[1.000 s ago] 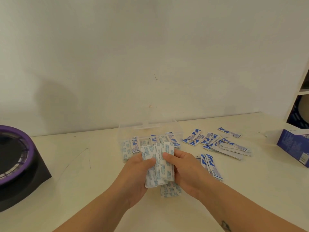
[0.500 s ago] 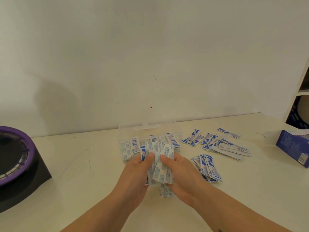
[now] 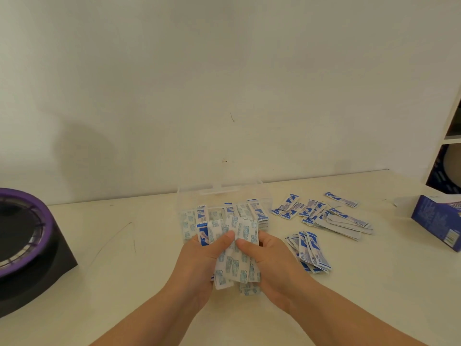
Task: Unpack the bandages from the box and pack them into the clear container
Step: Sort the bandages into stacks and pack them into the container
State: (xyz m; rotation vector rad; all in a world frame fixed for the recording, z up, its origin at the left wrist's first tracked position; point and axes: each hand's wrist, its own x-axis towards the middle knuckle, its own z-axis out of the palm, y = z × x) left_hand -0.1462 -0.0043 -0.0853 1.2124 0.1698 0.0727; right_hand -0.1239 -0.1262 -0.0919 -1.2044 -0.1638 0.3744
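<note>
A bundle of white, blue-printed wrapped bandages (image 3: 235, 255) stands upright between both hands, just in front of the clear container (image 3: 222, 193). My left hand (image 3: 199, 260) grips its left side, thumb on the front. My right hand (image 3: 272, 260) grips the right side the same way. The container holds several bandages on end. A small stack of bandages (image 3: 309, 250) lies to the right of my right hand, and more loose bandages (image 3: 324, 211) are scattered behind it. The dark blue bandage box (image 3: 436, 221) lies at the far right.
A black device with a purple ring (image 3: 22, 236) sits at the left edge of the cream table (image 3: 124, 283). A white shelf unit (image 3: 449, 146) stands at the right. The wall runs close behind the container.
The bundle in my hands has dropped slightly and its lower ends are more fanned out. Both hands keep their grip in about the same place.
</note>
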